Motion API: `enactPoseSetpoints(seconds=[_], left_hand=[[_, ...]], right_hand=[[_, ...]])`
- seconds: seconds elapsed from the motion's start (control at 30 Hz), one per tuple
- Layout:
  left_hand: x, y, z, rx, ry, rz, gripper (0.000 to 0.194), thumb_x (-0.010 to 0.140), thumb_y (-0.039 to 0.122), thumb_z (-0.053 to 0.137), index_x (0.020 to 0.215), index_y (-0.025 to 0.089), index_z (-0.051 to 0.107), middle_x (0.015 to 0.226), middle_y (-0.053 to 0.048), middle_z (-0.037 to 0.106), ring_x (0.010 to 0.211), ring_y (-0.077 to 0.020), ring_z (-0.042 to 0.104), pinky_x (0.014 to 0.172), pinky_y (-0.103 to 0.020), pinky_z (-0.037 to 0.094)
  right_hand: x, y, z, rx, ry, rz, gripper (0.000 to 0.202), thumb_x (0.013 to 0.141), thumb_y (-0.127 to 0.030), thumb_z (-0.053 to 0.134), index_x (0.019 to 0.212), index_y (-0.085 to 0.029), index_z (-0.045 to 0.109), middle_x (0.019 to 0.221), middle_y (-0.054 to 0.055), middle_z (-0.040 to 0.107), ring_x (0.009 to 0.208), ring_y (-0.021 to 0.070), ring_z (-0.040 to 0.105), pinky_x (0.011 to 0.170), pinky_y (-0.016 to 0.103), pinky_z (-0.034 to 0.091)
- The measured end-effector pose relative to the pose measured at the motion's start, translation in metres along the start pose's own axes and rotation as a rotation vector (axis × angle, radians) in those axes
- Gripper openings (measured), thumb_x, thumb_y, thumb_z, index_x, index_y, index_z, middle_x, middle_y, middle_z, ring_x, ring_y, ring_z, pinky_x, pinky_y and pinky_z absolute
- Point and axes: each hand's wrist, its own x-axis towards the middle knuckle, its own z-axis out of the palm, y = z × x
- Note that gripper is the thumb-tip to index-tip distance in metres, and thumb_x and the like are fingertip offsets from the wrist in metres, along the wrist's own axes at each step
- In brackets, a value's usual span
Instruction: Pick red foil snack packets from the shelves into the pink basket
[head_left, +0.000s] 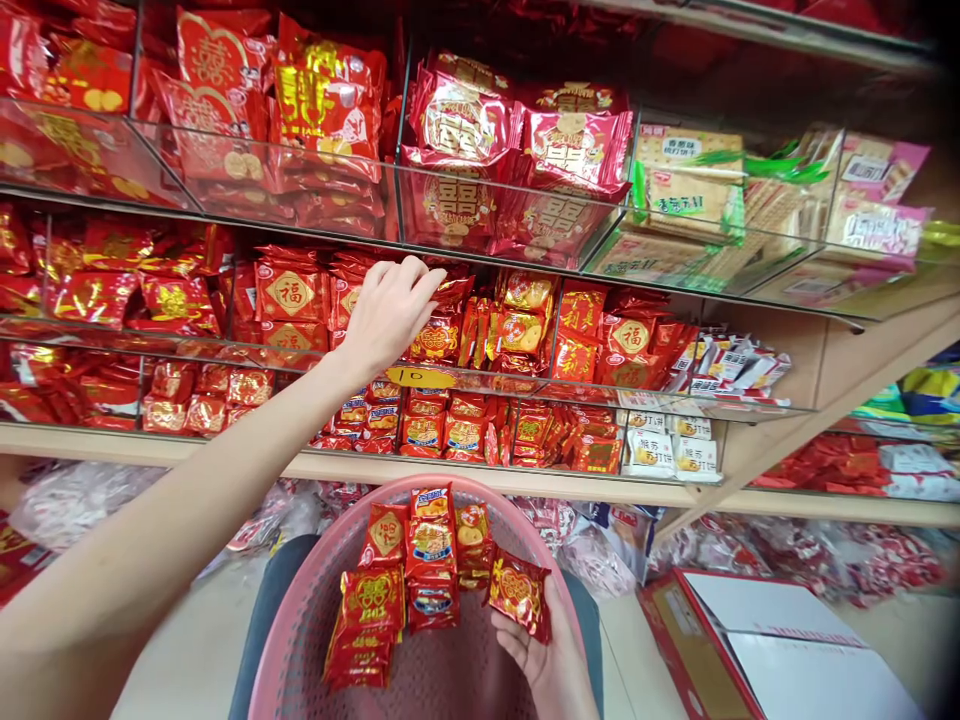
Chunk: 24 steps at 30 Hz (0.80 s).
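Observation:
My left hand reaches into the middle shelf row among red snack packets. Its fingers curl downward, and the fingertips and whatever they grip are hidden. Down in front of me, my right hand is closed on a red and gold snack packet, held over the right side of a pink plastic basket. Inside the basket are stacked red packets, a column of red packets with blue labels and a few others behind. The basket sits between my legs.
Clear dividers split the shelves into compartments of wrapped snacks, with green-edged cracker packs at upper right. A yellow oval tag marks the lower ledge. Plastic bags lie under the shelf. A red-and-white cardboard box stands at right.

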Motion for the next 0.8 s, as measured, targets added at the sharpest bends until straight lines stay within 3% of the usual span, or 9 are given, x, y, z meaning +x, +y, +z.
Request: enactPoseSetpoints(seconds=[0.2,0.37,0.5,0.63,0.7,0.8], left_hand=[[-0.006,0.0,-0.005,-0.004,0.066,0.041,0.03,0.092,0.021,0.039,0.119,0.017,0.052,0.104,-0.011,0.058,0.091,-0.0233,0.053,0.082,-0.04,0.043],[-0.012,0.002,-0.019,-0.033,0.174,0.069,0.027,0.092,0.022,0.039,0.114,0.018,0.055,0.099,-0.008,0.059,0.089,-0.0207,0.055,0.081,-0.039,0.045],[-0.024,0.007,-0.042,-0.154,0.274,0.071,0.029,0.089,0.02,0.049,0.117,0.021,0.055,0.099,-0.006,0.058,0.092,-0.0202,0.055,0.082,-0.039,0.045],[-0.049,0.026,-0.074,-0.363,0.356,-0.002,0.034,0.083,0.016,0.059,0.116,0.022,0.056,0.1,-0.005,0.06,0.095,-0.0184,0.057,0.082,-0.034,0.047],[-0.066,0.041,-0.085,-0.556,0.26,-0.072,0.031,0.082,0.016,0.062,0.113,0.02,0.058,0.102,-0.005,0.064,0.095,-0.017,0.058,0.084,-0.032,0.047],[-0.096,0.064,-0.086,-0.986,-0.125,-0.321,0.026,0.083,0.022,0.061,0.108,0.021,0.059,0.104,-0.003,0.066,0.092,-0.0147,0.062,0.081,-0.029,0.049]], right_hand=[[-0.003,0.003,0.004,-0.007,-0.026,0.008,0.067,0.06,-0.053,0.074,0.11,-0.014,0.054,0.082,0.006,0.075,0.07,0.023,0.071,0.064,0.031,0.058],[-0.007,0.004,0.012,-0.036,-0.031,0.036,0.058,0.07,-0.055,0.066,0.104,-0.009,0.057,0.083,0.011,0.075,0.07,0.0209,0.071,0.064,0.028,0.056],[-0.006,0.007,0.016,-0.041,-0.063,0.035,0.06,0.072,-0.055,0.064,0.11,-0.01,0.054,0.089,0.01,0.075,0.073,0.0216,0.07,0.066,0.029,0.056],[-0.006,0.01,0.023,-0.069,-0.1,0.032,0.059,0.074,-0.057,0.06,0.108,-0.01,0.057,0.091,0.01,0.074,0.073,0.0212,0.07,0.067,0.03,0.055],[-0.008,0.009,0.029,-0.082,-0.13,0.029,0.057,0.076,-0.058,0.058,0.106,-0.009,0.059,0.091,0.011,0.074,0.073,0.0205,0.069,0.067,0.03,0.055],[-0.013,0.007,0.042,-0.07,-0.201,0.016,0.054,0.078,-0.056,0.056,0.107,-0.011,0.06,0.093,0.011,0.074,0.072,0.0196,0.069,0.068,0.031,0.055]])
